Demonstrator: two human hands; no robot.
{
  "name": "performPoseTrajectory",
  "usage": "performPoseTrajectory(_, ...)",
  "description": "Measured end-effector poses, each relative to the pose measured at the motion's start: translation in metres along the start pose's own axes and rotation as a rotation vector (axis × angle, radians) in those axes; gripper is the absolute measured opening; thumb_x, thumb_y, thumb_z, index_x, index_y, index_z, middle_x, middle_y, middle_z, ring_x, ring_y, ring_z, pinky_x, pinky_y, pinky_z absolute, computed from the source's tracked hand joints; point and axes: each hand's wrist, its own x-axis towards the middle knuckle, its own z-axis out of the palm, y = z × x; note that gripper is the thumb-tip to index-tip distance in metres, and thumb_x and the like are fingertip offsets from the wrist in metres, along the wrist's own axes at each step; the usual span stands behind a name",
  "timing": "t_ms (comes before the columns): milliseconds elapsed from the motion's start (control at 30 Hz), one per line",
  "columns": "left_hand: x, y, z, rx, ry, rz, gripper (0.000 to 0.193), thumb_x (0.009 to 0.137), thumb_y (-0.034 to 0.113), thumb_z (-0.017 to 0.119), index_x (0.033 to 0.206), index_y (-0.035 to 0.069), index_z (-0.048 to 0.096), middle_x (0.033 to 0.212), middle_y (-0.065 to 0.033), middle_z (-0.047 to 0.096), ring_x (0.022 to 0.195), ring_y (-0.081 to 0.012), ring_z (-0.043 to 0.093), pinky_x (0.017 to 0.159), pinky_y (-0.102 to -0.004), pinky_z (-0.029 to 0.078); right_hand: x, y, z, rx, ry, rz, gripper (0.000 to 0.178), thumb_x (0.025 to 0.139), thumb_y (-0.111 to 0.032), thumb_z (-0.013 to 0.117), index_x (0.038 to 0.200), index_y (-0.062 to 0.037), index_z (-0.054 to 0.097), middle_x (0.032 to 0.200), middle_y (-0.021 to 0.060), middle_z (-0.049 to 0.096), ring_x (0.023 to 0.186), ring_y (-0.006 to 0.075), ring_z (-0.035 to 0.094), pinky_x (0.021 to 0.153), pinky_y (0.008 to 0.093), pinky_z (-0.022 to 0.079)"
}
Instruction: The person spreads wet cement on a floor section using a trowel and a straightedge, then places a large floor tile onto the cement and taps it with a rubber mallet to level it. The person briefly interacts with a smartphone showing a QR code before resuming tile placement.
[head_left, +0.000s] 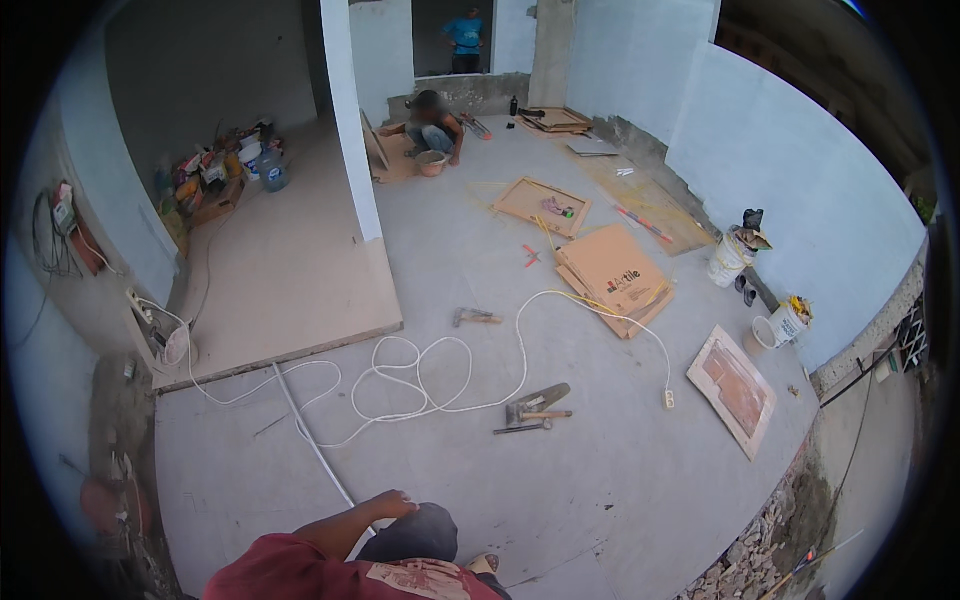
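Note:
My left hand (397,503) rests on my bent knee (430,528), below the middle of the view. It holds nothing that I can see, and its fingers lie loosely over the dark trouser leg. Beside that forearm a long pale metal bar (313,435) lies on the floor, partly hidden by my arm and leg. My right hand does not show. Ahead of the knee are a trowel (545,397), a wooden-handled hammer (540,414) and a dark metal tool (522,429). Farther off lies another hammer (477,317).
A white extension cord (400,385) loops across the tiled floor (600,480) to a socket block (669,399). Flat cardboard boxes (618,280), a framed board (735,390) and buckets (730,258) stand right. A person (435,130) squats at the back; another person (466,40) stands beyond an opening.

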Motion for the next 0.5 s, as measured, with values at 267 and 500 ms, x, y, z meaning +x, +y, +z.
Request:
performPoseTrajectory(267,0.052,-0.098,-0.001,0.442,-0.144,0.187,0.056,0.089,0.044,0.061,0.122,0.000,0.066,0.111,-0.0244,0.068,0.095,-0.0346,0.069,0.089,-0.0415,0.054,0.079,-0.076,-0.045,-0.061,-0.142,0.053,0.080,0.090,-0.050,0.064,0.145,0.0043,0.042,0.144,0.0256,0.049,0.128,0.0373,0.052,0.107,0.0404,0.041)
performPoseTrajectory(500,0.114,-0.146,-0.098,0.120,0.036,-0.117,0.030,0.095,0.030,0.055,0.093,0.004,0.071,0.078,-0.0131,0.068,0.071,-0.0277,0.068,0.066,-0.0437,0.055,0.070,-0.241,-0.128,-0.075,-0.373,-0.160,0.063,0.093,-0.041,0.062,0.141,-0.0014,0.050,0.132,0.0233,0.060,0.116,0.0323,0.062,0.102,0.0344,0.045)
